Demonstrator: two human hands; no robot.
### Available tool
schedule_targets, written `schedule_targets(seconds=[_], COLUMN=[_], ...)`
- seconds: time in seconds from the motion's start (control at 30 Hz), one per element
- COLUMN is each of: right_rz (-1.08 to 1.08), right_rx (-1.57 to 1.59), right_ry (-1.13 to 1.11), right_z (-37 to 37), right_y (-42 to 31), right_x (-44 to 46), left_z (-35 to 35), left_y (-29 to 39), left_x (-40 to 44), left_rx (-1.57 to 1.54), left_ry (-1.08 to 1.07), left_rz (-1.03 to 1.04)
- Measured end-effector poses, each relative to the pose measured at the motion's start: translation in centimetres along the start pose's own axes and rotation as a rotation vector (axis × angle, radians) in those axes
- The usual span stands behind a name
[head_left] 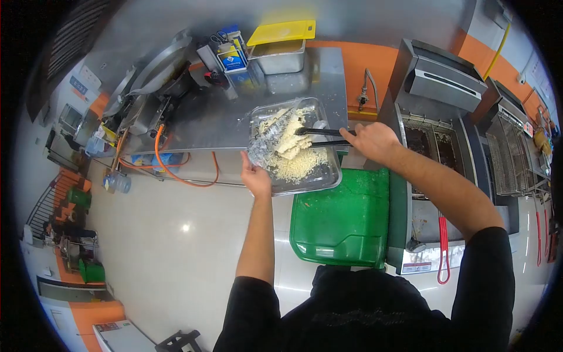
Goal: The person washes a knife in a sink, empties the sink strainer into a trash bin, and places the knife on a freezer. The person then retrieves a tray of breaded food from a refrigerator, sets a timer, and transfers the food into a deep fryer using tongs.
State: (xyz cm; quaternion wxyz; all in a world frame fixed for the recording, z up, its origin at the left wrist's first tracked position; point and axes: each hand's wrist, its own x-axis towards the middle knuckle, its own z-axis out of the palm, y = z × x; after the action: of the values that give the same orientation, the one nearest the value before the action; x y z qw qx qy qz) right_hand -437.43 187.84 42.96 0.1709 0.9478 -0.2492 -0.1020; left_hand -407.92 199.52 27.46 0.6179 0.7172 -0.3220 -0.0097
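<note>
My right hand (373, 141) is closed around the handle end of black tongs (329, 132). The far end of the tongs reaches a pale, crumb-coated piece of food (290, 139) in a clear rectangular tray (334, 176). Loose pale crumbs (298, 167) lie around the piece. At the tray's left side, my left hand (256, 178) grips a crumpled clear plastic bag (261, 151) that lies partly over the tray and the food. Its fingertips are partly hidden by the bag. The tray rests partly on the steel counter, its near side jutting past the edge.
A steel counter (217, 120) carries a metal container (282, 58) with a yellow lid (281, 32). Below the tray stands a green lidded bin (340, 223). Fryers (434, 144) stand at the right, with a red basket handle (443, 246). An orange hose (161, 155) hangs at the left.
</note>
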Motion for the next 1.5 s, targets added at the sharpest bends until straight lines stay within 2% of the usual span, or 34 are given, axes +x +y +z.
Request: schedule_targets(seconds=[0.1,0.27,0.37,0.47,0.6,0.8,0.87,1.0,1.03,1.13,1.2,1.33,1.4,1.5], right_rz=[0.041,0.111,0.081,0.134,0.116,0.131,0.188,0.154,0.167,0.172,0.128,0.082,0.075,0.116], right_rx=[0.016,0.069,0.117,0.282,0.276,0.143,0.130,0.106,0.108,0.095,0.066,0.068,0.062,0.107], right_ry=[-0.045,-0.110,-0.072,-0.151,-0.103,-0.057,-0.050,-0.072,-0.075,-0.064,-0.023,-0.136,-0.125,-0.149], right_z=[-1.4,-2.1,-1.2,-1.2,-1.1,-3.0,-3.9,-2.3,-1.7,-2.4,-2.8,-3.6,-2.4,-0.9], right_y=[-1.5,-3.3,-2.3,-0.7,0.5,0.3,0.4,0.3,0.3,-0.1,-0.2,-0.2,-0.3,-0.5], right_x=[-1.4,-3.3,-3.8,-3.4,-2.6,1.1,1.5,2.4,2.2,0.8,-0.3,-2.1,-2.7,-3.1], left_z=[1.0,3.9,5.5,5.6,5.7,8.5,10.2,11.9,11.8,10.3,10.2,9.8,8.2,5.7], left_y=[1.5,0.2,-1.5,-1.3,0.2,-0.8,-1.6,-2.7,-3.0,0.2,-0.5,-2.2,-1.2,-1.2], left_x=[-0.6,-0.5,0.0,-0.4,0.2,3.5,3.9,3.5,3.3,2.3,2.4,2.8,2.5,1.3], left_rx=[-0.094,-0.167,-0.186,-0.188,-0.252,-0.682,-0.671,-0.660,-0.694,-0.758,-0.722,-0.570,-0.459,-0.412], left_ry=[-0.037,0.005,0.035,0.008,-0.003,-0.054,-0.112,-0.193,-0.251,-0.253,-0.282,-0.404,-0.490,-0.463], left_rz=[-0.080,0.006,0.086,0.000,-0.143,-0.210,-0.187,-0.163,-0.221,-0.270,-0.242,-0.189,-0.295,-0.228])
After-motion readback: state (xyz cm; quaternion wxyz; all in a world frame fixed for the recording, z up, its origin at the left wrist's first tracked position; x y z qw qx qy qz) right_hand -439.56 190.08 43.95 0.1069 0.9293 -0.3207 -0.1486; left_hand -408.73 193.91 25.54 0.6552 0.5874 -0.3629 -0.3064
